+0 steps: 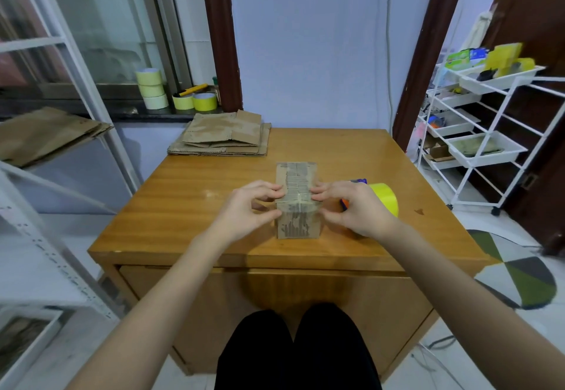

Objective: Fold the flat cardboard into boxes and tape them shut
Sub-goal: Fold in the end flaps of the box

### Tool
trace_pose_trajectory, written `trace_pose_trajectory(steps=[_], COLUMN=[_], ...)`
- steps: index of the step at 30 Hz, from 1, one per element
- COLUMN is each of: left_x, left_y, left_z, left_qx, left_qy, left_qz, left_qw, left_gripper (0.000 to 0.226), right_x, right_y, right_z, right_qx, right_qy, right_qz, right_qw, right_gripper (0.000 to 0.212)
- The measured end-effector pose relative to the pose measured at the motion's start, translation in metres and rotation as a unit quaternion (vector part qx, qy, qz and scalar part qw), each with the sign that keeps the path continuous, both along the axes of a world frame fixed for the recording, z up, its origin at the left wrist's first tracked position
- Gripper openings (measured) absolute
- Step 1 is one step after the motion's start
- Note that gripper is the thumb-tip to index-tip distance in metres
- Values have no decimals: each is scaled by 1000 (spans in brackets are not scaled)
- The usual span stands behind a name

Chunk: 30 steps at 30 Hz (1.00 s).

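Scuffed matt cardboard box [298,200], glossy yellow plastic tape roll [385,198], smooth varnished wooden table [189,206].

A box [297,200] stood on the table [183,206] near its front edge, the left hand [249,206] at its left side and the right hand [356,209] at its right. A tape roll [385,198] lay just right of the right hand. Flat cardboard [223,136] was stacked at the far left corner.
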<state>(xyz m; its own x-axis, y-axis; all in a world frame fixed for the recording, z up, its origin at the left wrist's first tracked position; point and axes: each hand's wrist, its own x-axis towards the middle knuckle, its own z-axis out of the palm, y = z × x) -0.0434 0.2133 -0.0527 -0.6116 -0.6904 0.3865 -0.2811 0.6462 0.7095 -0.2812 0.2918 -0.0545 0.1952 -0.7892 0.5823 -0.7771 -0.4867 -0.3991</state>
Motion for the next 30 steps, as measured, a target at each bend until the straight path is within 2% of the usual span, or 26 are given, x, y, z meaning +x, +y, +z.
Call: trace_pose_trajectory(steps=[9, 17, 22, 26, 29, 30], left_x=[0, -7, -1, 6, -6, -11], left_y=[-5, 1, -1, 0, 6, 9], left_z=[2, -13, -12, -4, 4, 6], left_qx=[-19, -60, -30, 49, 39, 19], left_qy=[-25, 38, 23, 0, 4, -4], left_qz=[6, 52, 17, -13, 41, 66], left_qw=[1000, 996, 999, 999, 998, 998], left_gripper=[31, 23, 26, 36, 14, 15], right_x=[-4, 6, 2, 3, 10, 12], right_y=[-6, -3, 0, 6, 5, 2], right_z=[1, -15, -12, 0, 12, 15], right_qx=[12, -50, -10, 44, 80, 75], right_qy=[0, -66, -52, -22, -46, -38], right_qz=[4, -22, -14, -30, -60, -70], right_qw=[1000, 996, 999, 998, 994, 994], right_gripper=[21, 17, 19, 28, 32, 33])
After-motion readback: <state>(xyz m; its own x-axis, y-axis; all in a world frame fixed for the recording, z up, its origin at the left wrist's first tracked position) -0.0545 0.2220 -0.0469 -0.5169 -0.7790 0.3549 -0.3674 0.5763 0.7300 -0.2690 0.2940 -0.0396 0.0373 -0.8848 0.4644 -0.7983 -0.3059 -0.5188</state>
